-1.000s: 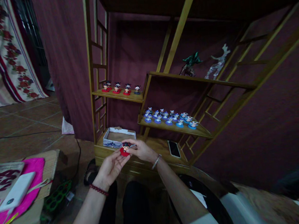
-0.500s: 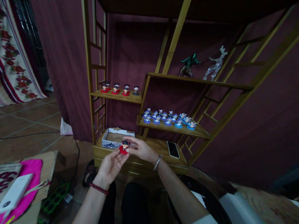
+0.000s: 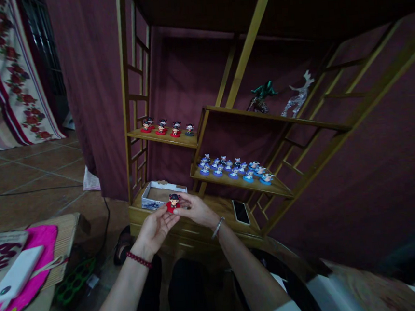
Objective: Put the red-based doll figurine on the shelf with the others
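Observation:
A small red figurine [image 3: 174,203] with black hair buns is held upright between both hands, in front of the shelf unit. My left hand [image 3: 156,231], with a red bead bracelet, grips its base from the lower left. My right hand [image 3: 197,209], with a silver bangle, closes on it from the right with thumb and fingers. Just behind the hands stands an open cardboard box [image 3: 156,197] with a printed side; its near right part is hidden by the right hand. On the left shelf [image 3: 162,137] several similar figurines [image 3: 160,127] stand in rows, mostly on red bases.
Several blue and purple figurines [image 3: 233,169] fill the lower right shelf. Above them stand a green ornament [image 3: 262,96] and a clear deer ornament [image 3: 298,95]. A phone [image 3: 240,211] lies on the bottom board. At left, a white power bank [image 3: 16,275] rests on pink cloth.
The figurine has been turned a little in my fingers, its front now more toward me. Both hands stay in nearly the same place, and the view has tilted slightly.

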The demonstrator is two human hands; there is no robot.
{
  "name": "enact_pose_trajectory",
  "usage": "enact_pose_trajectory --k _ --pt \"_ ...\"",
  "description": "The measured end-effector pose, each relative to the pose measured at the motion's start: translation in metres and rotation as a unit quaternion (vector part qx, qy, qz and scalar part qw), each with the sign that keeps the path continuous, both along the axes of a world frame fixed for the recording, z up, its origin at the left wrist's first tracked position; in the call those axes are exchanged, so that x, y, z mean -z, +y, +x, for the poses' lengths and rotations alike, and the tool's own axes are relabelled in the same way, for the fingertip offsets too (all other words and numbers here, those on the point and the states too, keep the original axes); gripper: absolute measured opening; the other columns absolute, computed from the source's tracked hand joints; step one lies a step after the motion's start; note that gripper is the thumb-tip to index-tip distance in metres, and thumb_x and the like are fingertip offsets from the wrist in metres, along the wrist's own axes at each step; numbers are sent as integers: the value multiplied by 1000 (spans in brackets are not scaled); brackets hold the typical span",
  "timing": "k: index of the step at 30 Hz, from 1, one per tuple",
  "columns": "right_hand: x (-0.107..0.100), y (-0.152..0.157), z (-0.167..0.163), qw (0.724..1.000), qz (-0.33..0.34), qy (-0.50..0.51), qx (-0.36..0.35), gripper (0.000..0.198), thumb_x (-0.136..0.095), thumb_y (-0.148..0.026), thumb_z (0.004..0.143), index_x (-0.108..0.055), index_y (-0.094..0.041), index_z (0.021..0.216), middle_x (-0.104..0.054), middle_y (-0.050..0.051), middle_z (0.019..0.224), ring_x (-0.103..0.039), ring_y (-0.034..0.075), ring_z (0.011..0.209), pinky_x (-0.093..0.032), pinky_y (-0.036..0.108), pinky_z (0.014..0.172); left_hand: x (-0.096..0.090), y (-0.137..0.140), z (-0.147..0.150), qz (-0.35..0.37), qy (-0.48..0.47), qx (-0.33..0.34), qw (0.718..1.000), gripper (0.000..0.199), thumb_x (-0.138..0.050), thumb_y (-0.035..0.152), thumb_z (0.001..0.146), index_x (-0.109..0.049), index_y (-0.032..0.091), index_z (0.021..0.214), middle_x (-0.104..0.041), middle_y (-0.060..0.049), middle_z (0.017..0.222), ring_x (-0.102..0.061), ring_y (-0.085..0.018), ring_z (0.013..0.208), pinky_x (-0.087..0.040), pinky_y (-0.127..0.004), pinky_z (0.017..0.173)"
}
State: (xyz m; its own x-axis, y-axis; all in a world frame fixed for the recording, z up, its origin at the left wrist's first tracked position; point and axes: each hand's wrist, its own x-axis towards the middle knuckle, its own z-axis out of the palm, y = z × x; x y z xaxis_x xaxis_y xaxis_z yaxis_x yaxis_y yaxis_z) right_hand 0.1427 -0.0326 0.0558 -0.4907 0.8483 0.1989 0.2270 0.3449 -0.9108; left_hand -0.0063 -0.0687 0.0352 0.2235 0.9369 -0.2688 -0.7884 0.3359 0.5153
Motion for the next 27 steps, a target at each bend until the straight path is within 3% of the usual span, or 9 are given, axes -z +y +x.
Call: enact_pose_trajectory --k 6,12,17,27 --pt "-5 2 -5 999 -8 29 17 46 -68 -35 69 -57 -17 110 -65 5 101 -61 17 91 -47 34 86 -6 4 -2 15 -2 -4 1000 15 -45 4 82 -59 10 87 -69 -10 81 -66 -14 72 -55 -26 71" --pt "-3 6 -7 997 -51 51 33 38 -68 -42 67 -61 -17 94 -66 3 88 -62 15 76 -50 28 70 -6 3 -2 20 4 5 1000 13 -47 6 82 -58 10 89 -69 -12 82 -68 -17 76 -55 -27 72" --pt "0 7 -7 995 -71 49 38 39 -70 -42 65 -61 -16 92 -66 2 82 -59 11 66 -48 25 61 -3 2 -1 15 6 -5 1000 12 -50 4 80 -58 11 85 -69 -11 82 -67 -16 76 -55 -26 72" --pt "-7 9 -14 997 -42 47 38 38 -68 -43 66 -59 -18 94 -66 2 88 -62 16 79 -51 30 73 -10 7 -4 15 -15 -24 999 12 -50 3 81 -59 9 81 -69 -12 85 -66 -15 77 -55 -26 75"
